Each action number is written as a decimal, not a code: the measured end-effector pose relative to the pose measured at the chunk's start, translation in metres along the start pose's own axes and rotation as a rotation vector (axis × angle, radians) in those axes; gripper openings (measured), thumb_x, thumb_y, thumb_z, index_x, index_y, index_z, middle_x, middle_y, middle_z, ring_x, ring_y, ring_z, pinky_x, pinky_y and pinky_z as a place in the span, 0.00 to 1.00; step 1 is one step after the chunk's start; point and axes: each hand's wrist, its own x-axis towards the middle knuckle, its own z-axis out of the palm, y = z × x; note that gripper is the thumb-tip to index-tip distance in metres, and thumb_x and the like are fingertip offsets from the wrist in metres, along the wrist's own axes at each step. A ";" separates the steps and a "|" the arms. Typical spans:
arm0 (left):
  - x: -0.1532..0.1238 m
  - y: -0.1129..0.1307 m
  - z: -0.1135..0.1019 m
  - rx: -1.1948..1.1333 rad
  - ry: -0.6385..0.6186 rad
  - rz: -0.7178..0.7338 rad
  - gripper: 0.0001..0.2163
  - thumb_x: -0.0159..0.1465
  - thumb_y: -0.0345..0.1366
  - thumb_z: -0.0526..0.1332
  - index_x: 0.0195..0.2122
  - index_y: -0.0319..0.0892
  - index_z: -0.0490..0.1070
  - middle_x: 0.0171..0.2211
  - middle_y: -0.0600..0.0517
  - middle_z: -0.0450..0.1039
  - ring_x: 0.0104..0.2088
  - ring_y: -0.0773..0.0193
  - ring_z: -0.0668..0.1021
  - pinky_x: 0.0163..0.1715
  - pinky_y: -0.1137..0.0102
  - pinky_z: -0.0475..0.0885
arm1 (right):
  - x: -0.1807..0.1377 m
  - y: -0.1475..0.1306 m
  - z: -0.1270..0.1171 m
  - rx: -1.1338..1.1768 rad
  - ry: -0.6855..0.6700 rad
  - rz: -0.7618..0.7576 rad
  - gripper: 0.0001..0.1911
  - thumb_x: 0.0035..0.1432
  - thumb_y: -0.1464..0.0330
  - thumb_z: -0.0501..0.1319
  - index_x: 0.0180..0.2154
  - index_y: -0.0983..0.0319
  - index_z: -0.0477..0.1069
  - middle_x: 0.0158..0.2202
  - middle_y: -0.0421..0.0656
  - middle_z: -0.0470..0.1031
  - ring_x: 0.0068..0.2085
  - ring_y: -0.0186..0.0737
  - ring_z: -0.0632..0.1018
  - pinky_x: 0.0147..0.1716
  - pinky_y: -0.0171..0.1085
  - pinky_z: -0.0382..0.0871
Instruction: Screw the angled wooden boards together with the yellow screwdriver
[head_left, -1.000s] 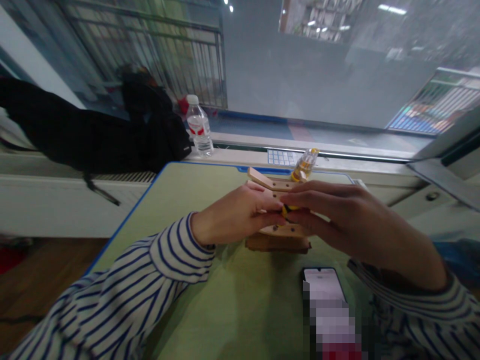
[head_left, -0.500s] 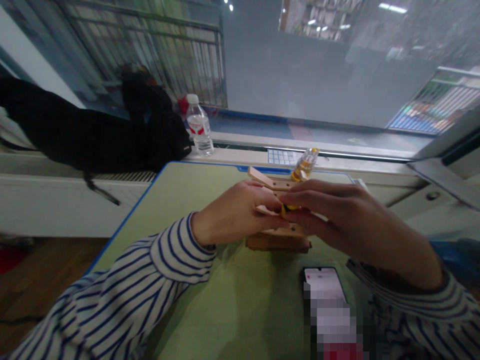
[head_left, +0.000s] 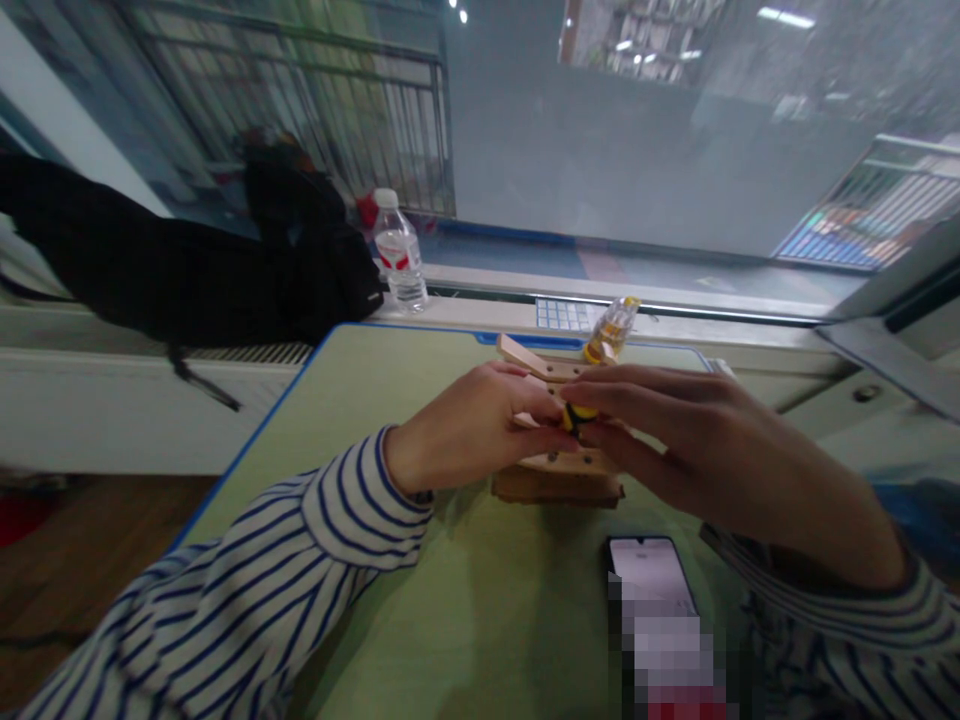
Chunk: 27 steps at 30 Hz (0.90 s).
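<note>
The right hand (head_left: 697,430) is pinching a yellow-and-black handle (head_left: 576,415) above the wooden frame (head_left: 570,464), which is sitting on the table (head_left: 450,600). The left hand (head_left: 491,425) is holding its fingers bent over the frame's left part, beside the handle; their exact grip is hidden. The right hand is angling palm-down from the frame's right.

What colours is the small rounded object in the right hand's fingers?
The small rounded object is yellow and black, clearest in the head view.
</note>
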 end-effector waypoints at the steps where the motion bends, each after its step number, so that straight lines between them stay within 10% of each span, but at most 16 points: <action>1: 0.000 0.000 0.000 0.002 -0.002 0.001 0.08 0.61 0.40 0.61 0.35 0.42 0.76 0.37 0.52 0.76 0.43 0.64 0.74 0.46 0.69 0.67 | 0.000 0.000 0.000 0.004 -0.001 -0.004 0.14 0.62 0.69 0.54 0.50 0.61 0.68 0.48 0.44 0.75 0.46 0.39 0.75 0.44 0.37 0.68; 27: 0.000 0.001 0.000 0.010 -0.054 0.053 0.07 0.62 0.37 0.59 0.33 0.42 0.75 0.33 0.53 0.75 0.40 0.65 0.74 0.44 0.70 0.64 | 0.000 0.002 0.001 -0.018 -0.016 0.092 0.11 0.61 0.66 0.56 0.45 0.61 0.70 0.40 0.44 0.75 0.37 0.38 0.76 0.36 0.36 0.67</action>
